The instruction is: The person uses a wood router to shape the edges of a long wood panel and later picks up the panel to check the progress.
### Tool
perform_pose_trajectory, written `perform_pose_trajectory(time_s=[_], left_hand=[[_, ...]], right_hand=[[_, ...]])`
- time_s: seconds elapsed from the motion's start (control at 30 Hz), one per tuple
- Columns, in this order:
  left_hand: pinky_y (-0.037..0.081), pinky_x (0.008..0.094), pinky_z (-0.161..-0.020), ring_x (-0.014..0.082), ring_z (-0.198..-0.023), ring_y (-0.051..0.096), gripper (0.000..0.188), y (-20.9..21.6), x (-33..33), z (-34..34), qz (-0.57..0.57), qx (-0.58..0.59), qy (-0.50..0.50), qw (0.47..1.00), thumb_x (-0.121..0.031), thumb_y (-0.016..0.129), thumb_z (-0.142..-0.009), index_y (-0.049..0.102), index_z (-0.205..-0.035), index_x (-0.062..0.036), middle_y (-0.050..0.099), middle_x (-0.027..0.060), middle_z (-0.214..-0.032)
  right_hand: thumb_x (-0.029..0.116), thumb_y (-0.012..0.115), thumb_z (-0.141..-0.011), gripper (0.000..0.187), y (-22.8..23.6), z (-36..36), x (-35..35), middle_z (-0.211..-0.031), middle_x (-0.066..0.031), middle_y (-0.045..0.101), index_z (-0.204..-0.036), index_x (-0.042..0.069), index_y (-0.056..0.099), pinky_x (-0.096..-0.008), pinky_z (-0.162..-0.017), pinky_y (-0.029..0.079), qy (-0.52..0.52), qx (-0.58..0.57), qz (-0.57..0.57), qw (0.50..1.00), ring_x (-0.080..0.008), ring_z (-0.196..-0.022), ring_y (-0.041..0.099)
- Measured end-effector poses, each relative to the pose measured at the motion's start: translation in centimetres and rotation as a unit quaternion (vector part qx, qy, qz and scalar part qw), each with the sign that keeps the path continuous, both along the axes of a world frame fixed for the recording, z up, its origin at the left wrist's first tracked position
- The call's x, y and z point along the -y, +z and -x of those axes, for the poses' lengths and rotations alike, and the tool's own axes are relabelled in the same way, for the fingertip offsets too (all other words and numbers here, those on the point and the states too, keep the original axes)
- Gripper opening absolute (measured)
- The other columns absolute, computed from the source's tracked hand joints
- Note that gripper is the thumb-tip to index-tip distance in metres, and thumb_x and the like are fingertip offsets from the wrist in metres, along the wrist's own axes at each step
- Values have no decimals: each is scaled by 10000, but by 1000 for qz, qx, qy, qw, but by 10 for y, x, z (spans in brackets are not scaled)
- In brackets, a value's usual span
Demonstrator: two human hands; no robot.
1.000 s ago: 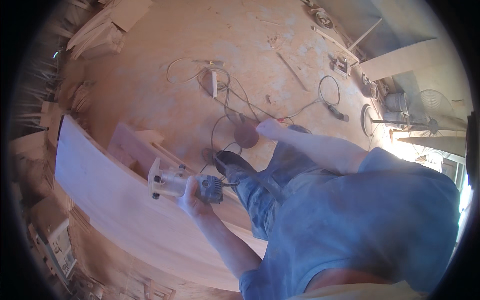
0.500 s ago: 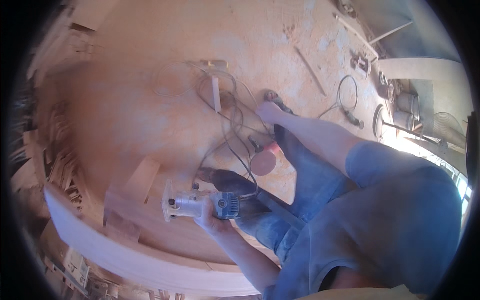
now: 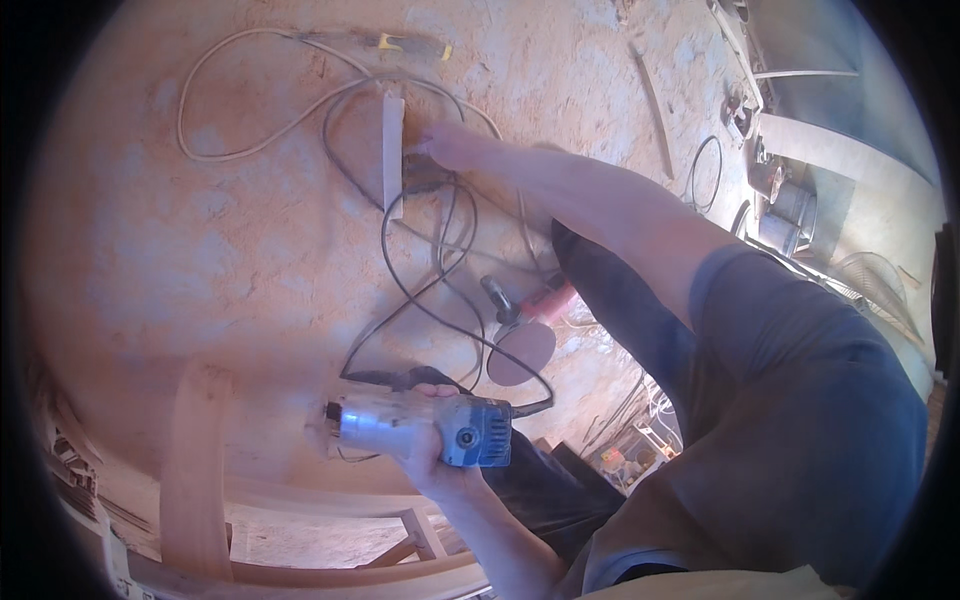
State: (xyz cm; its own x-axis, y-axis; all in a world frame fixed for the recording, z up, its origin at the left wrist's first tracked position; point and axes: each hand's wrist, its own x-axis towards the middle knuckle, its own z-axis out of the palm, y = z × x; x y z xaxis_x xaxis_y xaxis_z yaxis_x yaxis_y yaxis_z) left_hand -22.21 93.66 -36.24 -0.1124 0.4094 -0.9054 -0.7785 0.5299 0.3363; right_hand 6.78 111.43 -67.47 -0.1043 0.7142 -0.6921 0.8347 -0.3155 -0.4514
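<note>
My left hand [image 3: 437,455], low in the middle, is closed around a trim router [image 3: 420,428] with a silver barrel and a dark blue ribbed end. The router lies sideways, and a dark cord [image 3: 540,408] leaves its ribbed end. My right hand [image 3: 440,148] reaches down toward the floor beside a long, narrow white bar [image 3: 393,155], where cords come together. Its fingers are blurred, so whether it touches the bar or a cord is unclear. Nearer my legs, an angle grinder [image 3: 548,298] with a reddish body, dark side handle and round disc [image 3: 521,353] rests on the floor.
Cords loop across the dusty floor [image 3: 250,240]. A yellow-and-dark hand tool [image 3: 415,46] lies at the far side, and a thin stick [image 3: 652,110] to its right. A wooden frame with a broad board [image 3: 197,470] stands at lower left. A fan [image 3: 880,290] is at the right.
My right hand has moved left, from near my foot to beside the white bar. My view has swung, bringing the bar closer. The router stays in my left hand.
</note>
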Motion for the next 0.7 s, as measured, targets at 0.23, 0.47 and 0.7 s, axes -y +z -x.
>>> perform_pose_trajectory(time_s=[0.23, 0.47, 0.7], left_hand=[[601, 402, -873, 293, -964, 689, 624, 4, -36, 23, 5, -27, 23, 999, 9, 681, -831, 464, -1415, 39, 634, 202, -1096], [608, 416, -875, 310, -968, 694, 674, -4, -33, 51, 19, -106, -46, 993, -16, 738, -850, 428, -1446, 34, 656, 190, -1097], [616, 404, -842, 298, -929, 708, 576, 6, -40, 68, 13, -101, -44, 994, 9, 727, -844, 495, -1370, 51, 662, 183, -1061]], right_hand=[[252, 638, -888, 292, 38, 32, -3, -986, -211, 753, -1023, 32, 774, -481, -821, 574, 84, 94, 5, 992, -376, -930, 734], [265, 694, -812, 321, 55, 78, -23, -1017, -218, 769, -1004, 26, 787, -464, -825, 596, -76, 153, 80, 982, -349, -981, 757], [224, 753, -783, 251, 35, 98, -30, -826, -208, 758, -870, -11, 771, -434, -672, 605, -141, 176, 38, 974, -316, -755, 767]])
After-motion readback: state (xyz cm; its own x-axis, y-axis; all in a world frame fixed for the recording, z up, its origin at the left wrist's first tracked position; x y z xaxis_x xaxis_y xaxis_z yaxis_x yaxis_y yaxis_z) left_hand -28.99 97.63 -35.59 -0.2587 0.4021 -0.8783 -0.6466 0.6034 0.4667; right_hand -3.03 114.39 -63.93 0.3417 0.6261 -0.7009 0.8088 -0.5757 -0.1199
